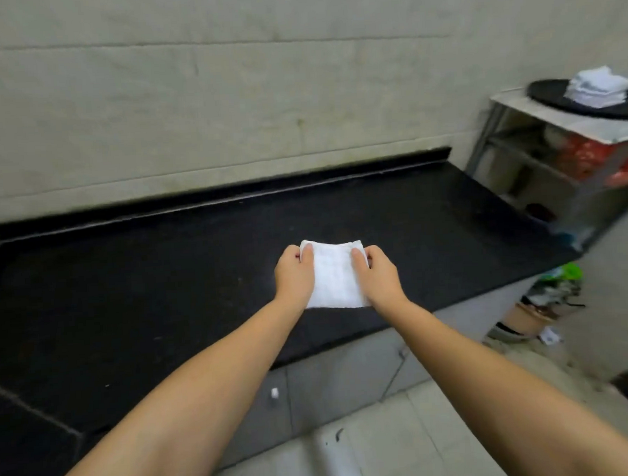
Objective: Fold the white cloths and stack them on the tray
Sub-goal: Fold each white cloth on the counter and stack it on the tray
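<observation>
Pale tiled walls back a long black stone counter (125, 284) that fills the middle of the view, with grey floor tiles near the camera. Over the counter's near right part, a small white terry cloth (334, 276) hangs between two hands. The left hand (292, 271) pinches its far left corner, thumb on top and fingers curled behind; the right hand (378, 274) pinches the far right corner the same way. Whether the cloth's lower edge touches the counter or hangs just above it cannot be told.

It looks light, soft and limp, likely to sag wherever it is not held and unlikely to slip or break. Corners and edges seem the best places to grip, and laying it flat should make a neat crease easier.

At the far right, a round black tray (552, 90) rests on a pale-topped metal shelf unit (516, 107) and carries a stack of folded white cloths (597, 88). The frame edge cuts off the tray's right side, and blur hides how many cloths are stacked. Red items on the lower shelves and clutter on the floor beside the counter are too smeared to name.
</observation>
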{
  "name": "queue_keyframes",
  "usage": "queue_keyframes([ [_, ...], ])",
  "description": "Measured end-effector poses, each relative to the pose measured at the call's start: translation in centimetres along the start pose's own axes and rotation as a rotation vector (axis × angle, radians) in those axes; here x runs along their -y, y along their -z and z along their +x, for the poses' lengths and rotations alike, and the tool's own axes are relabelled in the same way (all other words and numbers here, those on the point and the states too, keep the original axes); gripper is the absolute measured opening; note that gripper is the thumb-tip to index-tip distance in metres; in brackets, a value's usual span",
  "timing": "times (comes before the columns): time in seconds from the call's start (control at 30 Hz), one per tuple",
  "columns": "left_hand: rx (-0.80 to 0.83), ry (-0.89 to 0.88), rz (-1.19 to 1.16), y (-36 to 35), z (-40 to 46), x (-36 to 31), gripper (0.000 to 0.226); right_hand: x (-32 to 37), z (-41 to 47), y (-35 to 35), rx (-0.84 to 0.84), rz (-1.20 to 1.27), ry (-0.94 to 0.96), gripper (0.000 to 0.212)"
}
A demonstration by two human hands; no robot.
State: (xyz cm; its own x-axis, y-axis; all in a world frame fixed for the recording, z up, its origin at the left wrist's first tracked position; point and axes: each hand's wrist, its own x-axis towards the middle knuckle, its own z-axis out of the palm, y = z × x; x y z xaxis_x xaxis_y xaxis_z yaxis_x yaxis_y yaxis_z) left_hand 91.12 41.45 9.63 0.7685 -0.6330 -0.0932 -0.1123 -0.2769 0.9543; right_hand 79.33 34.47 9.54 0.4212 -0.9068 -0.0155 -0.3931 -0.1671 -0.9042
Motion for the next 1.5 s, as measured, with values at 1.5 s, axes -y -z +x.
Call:
queue_keyframes([
  [1.5, 0.172, -0.374, -0.079, -84.1, 23.0, -42.1, 0.038, -16.7, 58.9, 73.5, -0.394, -0.198, 0.112, 0.032],
])
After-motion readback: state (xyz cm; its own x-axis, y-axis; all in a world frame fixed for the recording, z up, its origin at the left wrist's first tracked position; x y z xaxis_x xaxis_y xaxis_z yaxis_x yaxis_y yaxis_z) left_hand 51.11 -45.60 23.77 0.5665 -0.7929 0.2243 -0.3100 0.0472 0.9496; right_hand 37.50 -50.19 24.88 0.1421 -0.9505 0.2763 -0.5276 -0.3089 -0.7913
